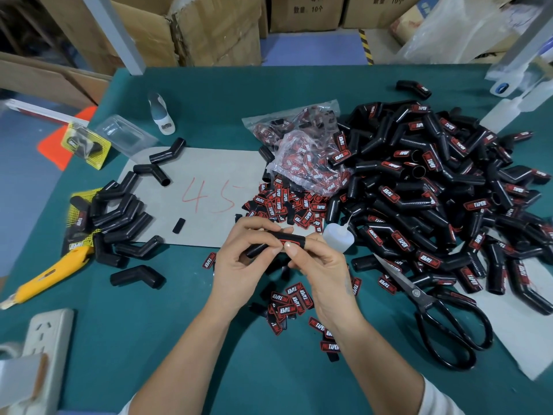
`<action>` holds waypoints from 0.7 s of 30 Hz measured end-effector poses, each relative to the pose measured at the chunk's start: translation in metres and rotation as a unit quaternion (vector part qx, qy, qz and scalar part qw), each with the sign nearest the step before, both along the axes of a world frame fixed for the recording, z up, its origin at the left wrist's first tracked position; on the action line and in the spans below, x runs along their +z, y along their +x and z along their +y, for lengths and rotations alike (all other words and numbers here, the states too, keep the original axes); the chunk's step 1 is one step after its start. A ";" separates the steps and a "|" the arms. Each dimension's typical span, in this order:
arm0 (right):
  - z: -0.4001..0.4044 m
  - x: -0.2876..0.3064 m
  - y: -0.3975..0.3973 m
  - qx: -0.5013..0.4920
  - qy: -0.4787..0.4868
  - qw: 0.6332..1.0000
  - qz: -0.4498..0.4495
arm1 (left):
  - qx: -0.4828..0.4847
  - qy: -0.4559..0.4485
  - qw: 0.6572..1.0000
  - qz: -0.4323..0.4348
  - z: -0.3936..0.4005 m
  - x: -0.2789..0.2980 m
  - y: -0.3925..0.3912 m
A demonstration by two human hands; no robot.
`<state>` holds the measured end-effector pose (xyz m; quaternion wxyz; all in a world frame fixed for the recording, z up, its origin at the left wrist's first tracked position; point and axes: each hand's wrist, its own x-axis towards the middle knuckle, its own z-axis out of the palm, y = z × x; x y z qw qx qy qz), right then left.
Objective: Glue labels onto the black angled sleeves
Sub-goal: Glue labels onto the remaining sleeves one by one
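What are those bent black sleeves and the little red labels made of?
The sleeve held in both hands looks like soft rubber or flexible plastic: smooth, semi-glossy, moulded bend. The labels seem thick moulded rubber or PVC, with raised-looking red and white lettering; hard to be sure.

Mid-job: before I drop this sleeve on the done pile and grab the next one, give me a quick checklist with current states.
1. Label on the held sleeve: ok, it sits on the sleeve with right hand fingers on it.
2. Label edges fully bonded: cannot tell.
3. Left hand steadying the sleeve: ok.
4. Glue bottle in reach: ok, lying just beyond the right hand.
5. Loose labels available: ok.
6. Unlabelled sleeves remaining on the left: ok.
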<state>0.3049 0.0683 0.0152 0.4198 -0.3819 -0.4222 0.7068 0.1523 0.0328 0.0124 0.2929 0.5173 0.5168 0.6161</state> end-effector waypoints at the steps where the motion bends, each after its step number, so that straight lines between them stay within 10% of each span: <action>1: 0.000 0.000 0.000 0.002 0.002 1.000 -0.001 | 0.001 0.002 1.000 0.024 0.000 0.000 -0.001; 21: 0.000 -0.004 0.003 0.007 0.024 0.999 -0.027 | 0.009 0.025 0.993 0.117 -0.001 -0.004 -0.004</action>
